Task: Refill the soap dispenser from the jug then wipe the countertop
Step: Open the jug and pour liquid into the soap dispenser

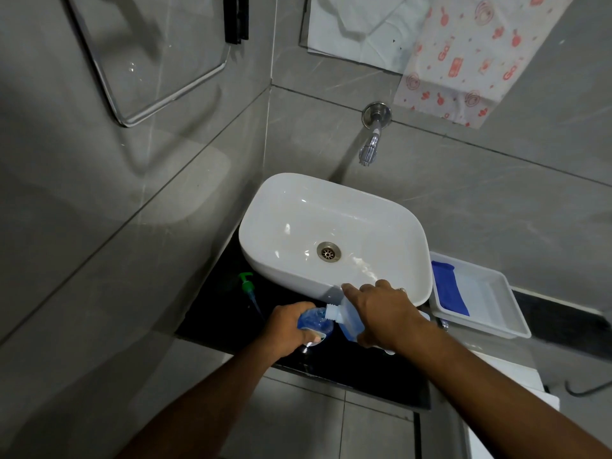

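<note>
My left hand (287,329) grips the clear soap dispenser bottle (314,322), which holds blue liquid and stands on the black countertop (364,376) in front of the basin. My right hand (385,314) holds the translucent jug (344,321) of blue soap, tilted left so its white threaded neck (332,313) rests over the bottle's mouth. The green pump head (246,284) with its tube lies on the counter to the left, apart from the bottle. A blue cloth (449,289) lies in a white tray (490,313) at the right.
A white vessel basin (334,233) with a metal drain sits on the counter right behind my hands. A chrome wall tap (370,147) juts out above it. Grey tiled walls close in on the left and behind. A mirror hangs at the upper left.
</note>
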`<state>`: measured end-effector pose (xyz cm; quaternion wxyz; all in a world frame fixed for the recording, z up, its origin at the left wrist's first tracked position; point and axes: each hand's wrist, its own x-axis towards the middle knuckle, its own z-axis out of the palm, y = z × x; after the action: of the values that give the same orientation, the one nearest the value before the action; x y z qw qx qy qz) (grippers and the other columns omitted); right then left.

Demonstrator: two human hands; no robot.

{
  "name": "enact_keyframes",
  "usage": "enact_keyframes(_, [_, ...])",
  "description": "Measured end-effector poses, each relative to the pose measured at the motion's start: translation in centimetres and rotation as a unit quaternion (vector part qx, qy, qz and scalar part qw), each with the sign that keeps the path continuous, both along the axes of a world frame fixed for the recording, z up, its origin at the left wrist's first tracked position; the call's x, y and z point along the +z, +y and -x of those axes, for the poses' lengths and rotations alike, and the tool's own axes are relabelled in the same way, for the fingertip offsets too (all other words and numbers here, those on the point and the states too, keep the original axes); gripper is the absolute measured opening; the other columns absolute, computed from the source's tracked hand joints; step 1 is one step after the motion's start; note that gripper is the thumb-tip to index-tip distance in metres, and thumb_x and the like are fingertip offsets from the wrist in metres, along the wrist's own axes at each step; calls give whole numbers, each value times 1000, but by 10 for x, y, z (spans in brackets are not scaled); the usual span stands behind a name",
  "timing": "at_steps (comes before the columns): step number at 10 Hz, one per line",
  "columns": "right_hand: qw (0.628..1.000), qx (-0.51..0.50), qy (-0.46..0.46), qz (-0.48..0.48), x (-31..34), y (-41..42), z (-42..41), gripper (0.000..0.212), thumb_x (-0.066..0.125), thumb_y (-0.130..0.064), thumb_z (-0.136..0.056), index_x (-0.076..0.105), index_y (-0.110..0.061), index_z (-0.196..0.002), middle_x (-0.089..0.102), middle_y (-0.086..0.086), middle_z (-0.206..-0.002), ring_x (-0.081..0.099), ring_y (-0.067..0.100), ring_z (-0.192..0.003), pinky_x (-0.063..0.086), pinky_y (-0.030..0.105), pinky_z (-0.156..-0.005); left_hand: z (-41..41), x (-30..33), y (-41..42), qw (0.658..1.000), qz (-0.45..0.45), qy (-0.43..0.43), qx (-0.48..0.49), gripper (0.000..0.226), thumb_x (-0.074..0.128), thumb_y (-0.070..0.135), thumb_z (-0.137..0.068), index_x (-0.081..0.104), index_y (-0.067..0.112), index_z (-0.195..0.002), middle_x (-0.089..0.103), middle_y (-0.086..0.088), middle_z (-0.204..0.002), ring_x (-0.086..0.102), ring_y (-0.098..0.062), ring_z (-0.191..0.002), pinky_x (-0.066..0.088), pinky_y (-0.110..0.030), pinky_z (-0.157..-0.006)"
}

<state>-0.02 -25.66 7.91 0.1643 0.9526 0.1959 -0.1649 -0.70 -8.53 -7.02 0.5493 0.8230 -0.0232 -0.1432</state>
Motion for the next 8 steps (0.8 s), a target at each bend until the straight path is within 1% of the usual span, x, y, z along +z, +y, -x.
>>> enact_keyframes(1, [1000,1,-6,0,0,0,1,90,77,-35,-74,23,-23,-145,54,8,-131,48,29,-118,46,45,-95,0,1,0,1000,-3,-4,1,48,83,11,-67,64,23,-109,70,4,-103,66,-10,-95,56,-33,-89])
enact_keyframes(3, [1000,2,-2,0,0,0,0,91,78,-36,-73,23,-23,-144,55,8,-131,48,29,-118,46,45,-95,1,3,0,1000,-1,-13,-4,46,83,10,-67,66,21,-108,70,4,-100,66,-10,-93,56,-33,-88])
enact_keyframes(4, [1000,3,-1,-1,0,0,0,89,78,-36,-73,24,-23,-144,55,8,-130,49,29,-118,46,45,-95,1,4,0,1000,-2,-18,-2,46,83,10,-67,66,20,-108,71,1,-101,67,-11,-92,56,-33,-88])
enact_keyframes(6, [1000,5,-2,1,2,1,0,88,77,-36,-74,25,-22,-143,55,9,-130,49,29,-117,46,44,-95,1,4,0,1000,3,-9,0,47,84,10,-66,66,24,-107,69,7,-99,66,-8,-92,56,-28,-86])
enact_keyframes(8, [1000,9,-1,0,3,1,-1,89,77,-38,-73,25,-22,-143,56,9,-130,50,29,-116,46,43,-95,1,4,0,1000,1,-11,-1,45,83,10,-66,66,23,-106,71,4,-101,66,-8,-93,57,-32,-87])
